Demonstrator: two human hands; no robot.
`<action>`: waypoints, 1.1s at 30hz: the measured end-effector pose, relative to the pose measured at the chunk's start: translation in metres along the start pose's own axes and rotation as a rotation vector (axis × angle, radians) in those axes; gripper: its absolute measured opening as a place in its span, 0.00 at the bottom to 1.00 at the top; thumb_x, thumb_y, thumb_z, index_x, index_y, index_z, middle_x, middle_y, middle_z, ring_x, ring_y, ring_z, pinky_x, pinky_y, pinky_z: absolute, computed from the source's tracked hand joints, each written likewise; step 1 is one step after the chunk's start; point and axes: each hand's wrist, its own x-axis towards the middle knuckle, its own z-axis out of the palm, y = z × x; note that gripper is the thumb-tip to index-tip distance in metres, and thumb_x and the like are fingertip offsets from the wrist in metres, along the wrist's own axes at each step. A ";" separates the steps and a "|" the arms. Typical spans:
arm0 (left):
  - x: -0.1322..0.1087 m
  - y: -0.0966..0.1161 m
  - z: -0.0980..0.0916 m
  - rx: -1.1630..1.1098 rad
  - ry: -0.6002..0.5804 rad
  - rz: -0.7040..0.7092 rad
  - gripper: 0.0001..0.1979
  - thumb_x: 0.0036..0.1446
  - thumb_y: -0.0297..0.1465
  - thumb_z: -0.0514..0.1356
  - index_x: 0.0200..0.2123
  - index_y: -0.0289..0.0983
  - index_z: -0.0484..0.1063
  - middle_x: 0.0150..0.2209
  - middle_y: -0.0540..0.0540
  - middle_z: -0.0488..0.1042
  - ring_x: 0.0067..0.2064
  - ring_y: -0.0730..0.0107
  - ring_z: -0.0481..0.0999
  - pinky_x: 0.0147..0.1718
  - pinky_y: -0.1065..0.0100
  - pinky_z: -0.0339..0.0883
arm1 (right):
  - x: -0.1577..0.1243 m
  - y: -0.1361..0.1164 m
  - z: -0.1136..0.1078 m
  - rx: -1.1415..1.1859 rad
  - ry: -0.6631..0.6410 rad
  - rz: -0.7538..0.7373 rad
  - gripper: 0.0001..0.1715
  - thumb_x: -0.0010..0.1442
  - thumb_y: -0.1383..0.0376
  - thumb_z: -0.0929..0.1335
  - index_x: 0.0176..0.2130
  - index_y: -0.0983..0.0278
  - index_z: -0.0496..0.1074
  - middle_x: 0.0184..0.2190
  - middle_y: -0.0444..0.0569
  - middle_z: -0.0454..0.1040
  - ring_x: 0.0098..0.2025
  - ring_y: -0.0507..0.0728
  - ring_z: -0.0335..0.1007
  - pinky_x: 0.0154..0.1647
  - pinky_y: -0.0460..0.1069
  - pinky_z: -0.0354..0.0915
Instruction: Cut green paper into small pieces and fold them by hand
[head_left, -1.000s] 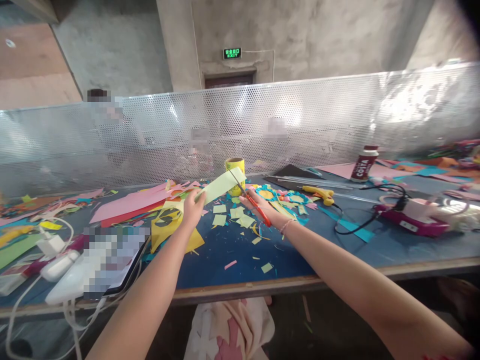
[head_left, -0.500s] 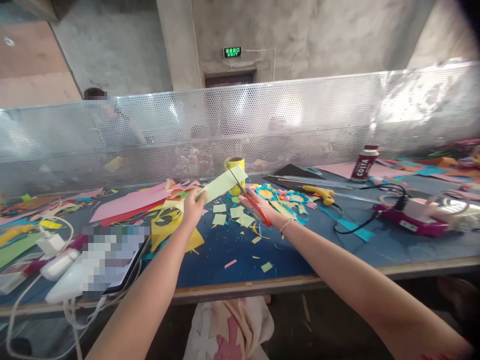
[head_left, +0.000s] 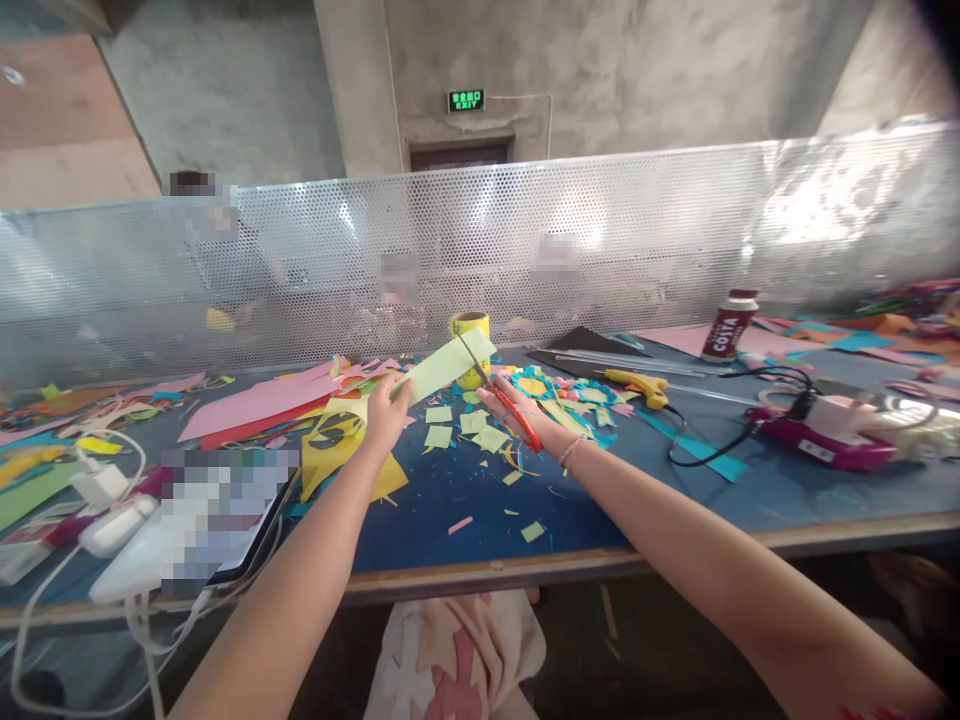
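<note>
A pale green paper strip (head_left: 439,367) is pinched at its lower left end by my left hand (head_left: 389,408), raised above the table. My right hand (head_left: 523,405) is closed round red-handled scissors (head_left: 517,412). Their blades cross the strip near its far right end. Below lie several cut pale green paper squares (head_left: 439,437) and small scraps. Behind the strip stands a yellow tape roll (head_left: 471,322), partly covered by it. Blue and yellow paper flowers (head_left: 532,385) lie just beyond my right hand. Yellow paper (head_left: 322,465) with cut-outs lies beside my left forearm.
Left, a tablet (head_left: 251,520) lies among chargers and white cables (head_left: 150,640). Pink sheets (head_left: 259,405) lie behind. Rightward are a yellow glue gun (head_left: 639,388), a magenta power strip (head_left: 832,440) and a dark red bottle (head_left: 729,327). A perforated metal screen (head_left: 300,270) borders the table; people show behind it.
Hardly anything differs. My hands, the strip and the scissors keep nearly the same place, and the view shifts very slightly.
</note>
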 end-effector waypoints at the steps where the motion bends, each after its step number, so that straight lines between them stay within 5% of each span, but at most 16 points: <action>1: 0.000 0.000 0.000 0.008 -0.005 -0.003 0.11 0.51 0.38 0.57 0.32 0.38 0.71 0.31 0.47 0.71 0.35 0.66 0.69 0.38 0.68 0.61 | 0.000 0.000 0.000 -0.011 -0.005 -0.002 0.19 0.50 0.48 0.66 0.32 0.59 0.64 0.32 0.47 0.70 0.40 0.59 0.67 0.42 0.51 0.62; 11: 0.001 -0.002 0.001 -0.007 0.007 -0.039 0.13 0.50 0.40 0.58 0.35 0.38 0.71 0.34 0.45 0.72 0.39 0.62 0.70 0.42 0.66 0.62 | 0.000 -0.005 0.000 -0.112 -0.001 0.010 0.21 0.53 0.46 0.61 0.32 0.61 0.63 0.31 0.47 0.69 0.37 0.57 0.66 0.38 0.49 0.61; 26: 0.001 0.001 -0.001 0.126 -0.001 0.033 0.12 0.54 0.38 0.54 0.35 0.36 0.70 0.33 0.45 0.73 0.36 0.66 0.71 0.37 0.67 0.63 | 0.008 0.009 0.006 -0.221 0.081 -0.082 0.23 0.53 0.45 0.60 0.27 0.63 0.61 0.24 0.45 0.66 0.27 0.53 0.61 0.28 0.48 0.56; 33: 0.002 -0.002 -0.002 0.127 -0.004 0.036 0.13 0.54 0.39 0.54 0.34 0.36 0.69 0.30 0.47 0.71 0.33 0.68 0.70 0.34 0.69 0.62 | 0.005 0.001 0.001 -0.274 0.018 -0.073 0.27 0.51 0.42 0.60 0.27 0.63 0.62 0.21 0.44 0.62 0.24 0.51 0.57 0.25 0.47 0.53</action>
